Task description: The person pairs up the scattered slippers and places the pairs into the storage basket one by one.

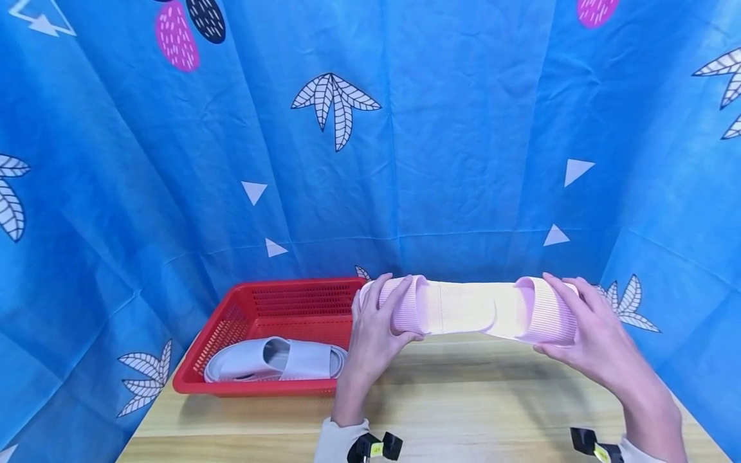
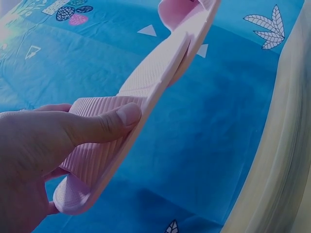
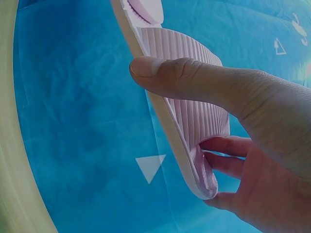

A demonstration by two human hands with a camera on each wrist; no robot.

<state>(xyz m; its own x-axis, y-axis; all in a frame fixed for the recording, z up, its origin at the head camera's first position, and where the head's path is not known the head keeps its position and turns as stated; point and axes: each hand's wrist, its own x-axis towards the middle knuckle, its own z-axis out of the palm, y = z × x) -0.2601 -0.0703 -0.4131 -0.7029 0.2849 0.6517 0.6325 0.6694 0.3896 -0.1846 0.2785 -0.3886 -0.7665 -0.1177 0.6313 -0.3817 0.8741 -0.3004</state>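
Two pink slippers with ribbed straps are held up over the table, heel ends overlapping in the middle and toes pointing outward. My left hand (image 1: 376, 328) grips the left pink slipper (image 1: 457, 307) around its strap, thumb on the near edge in the left wrist view and fingers over the far side. With my right hand (image 1: 596, 334) I hold the right pink slipper (image 1: 547, 312) the same way; its ribbed strap (image 3: 194, 114) shows under the thumb in the right wrist view. The left slipper's heel lies over the right one's heel in the head view.
A red plastic basket (image 1: 260, 388) with perforated sides stands on the left of the wooden table (image 1: 463, 411). Grey slippers (image 1: 307, 360) lie inside it. A blue patterned curtain (image 1: 451, 141) hangs behind and around the table.
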